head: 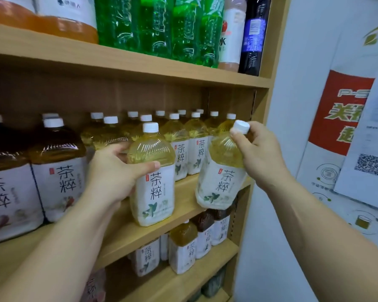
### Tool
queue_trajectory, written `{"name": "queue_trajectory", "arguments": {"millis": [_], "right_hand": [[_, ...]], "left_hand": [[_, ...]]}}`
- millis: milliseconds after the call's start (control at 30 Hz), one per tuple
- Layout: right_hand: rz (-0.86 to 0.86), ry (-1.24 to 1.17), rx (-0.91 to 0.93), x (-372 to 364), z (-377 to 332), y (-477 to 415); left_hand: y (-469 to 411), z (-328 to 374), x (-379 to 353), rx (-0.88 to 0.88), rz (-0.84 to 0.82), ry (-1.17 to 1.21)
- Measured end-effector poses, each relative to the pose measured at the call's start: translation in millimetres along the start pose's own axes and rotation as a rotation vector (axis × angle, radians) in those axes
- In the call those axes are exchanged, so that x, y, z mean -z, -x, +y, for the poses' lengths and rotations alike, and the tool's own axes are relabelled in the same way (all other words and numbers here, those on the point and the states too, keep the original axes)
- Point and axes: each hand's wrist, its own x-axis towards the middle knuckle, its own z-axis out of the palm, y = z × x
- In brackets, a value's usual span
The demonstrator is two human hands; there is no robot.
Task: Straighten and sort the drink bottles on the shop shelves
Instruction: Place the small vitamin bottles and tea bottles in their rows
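Your two bare forearms reach up from the bottom of the head view toward the middle shelf (140, 234). Your left hand (116, 171) grasps an upright tea bottle (153, 188) at its shoulder, with the thumb across the front and the fingers wrapped behind. It appears to stand at the shelf's front edge. Your right hand (260, 153) pinches a tilted tea bottle (220, 182) by its neck and white cap. This bottle's long axis leans with the cap toward your right and the base down to the left, hanging over the shelf's front edge at the right end. Whether the base touches the board cannot be told. The open slot seems to lie just behind and left of that base, so your right hand is the nearer one to set it straight. Both bottles are capped and hold pale yellow liquid, as do the rows of pale bottles (183, 149) behind. Dark tea bottles (57, 175) stand at the left, with green bottles (153, 25) on the shelf above.
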Motion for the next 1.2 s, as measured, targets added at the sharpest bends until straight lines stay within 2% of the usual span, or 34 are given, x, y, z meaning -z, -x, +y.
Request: {"name": "queue_trajectory", "arguments": {"millis": [200,267,333,400,433,500,533,633,767,1000,1200], "right_hand": [[-0.187,0.002,0.011,-23,26,-44],[-0.238,-0.034,0.014,-27,31,-51],[-0.271,-0.054,0.039,-33,35,-52],[-0.282,-0.094,0.049,-37,42,-47],[-0.287,-0.130,0.045,-38,48,-43],[-0.300,-0.183,0.049,-37,62,-32],[-0.303,-0.202,0.059,-36,70,-27],[-0.295,-0.291,0.087,-33,93,-15],[-0.314,-0.320,0.104,-32,119,-6],[-0.437,-0.334,0.119,-36,161,-24],[-0.315,-0.219,0.015,-61,197,-32]], "left_hand": [[-1,-4,-8,-0.046,0.016,-0.102],[4,-7,-11,-0.085,0.092,-0.215],[19,-5,-18,-0.157,0.268,-0.413],[39,-7,-28,-0.378,0.484,-0.529],[51,-5,-36,-0.533,0.533,-0.529],[66,-9,-58,-0.739,0.461,-0.539],[68,-15,-70,-0.752,0.367,-0.555],[63,-36,-110,-0.533,0.103,-0.635],[42,-57,-148,-0.266,0.021,-0.715],[9,-75,-177,-0.238,0.055,-0.672],[-27,-83,-205,-0.223,0.078,-0.668]]}}
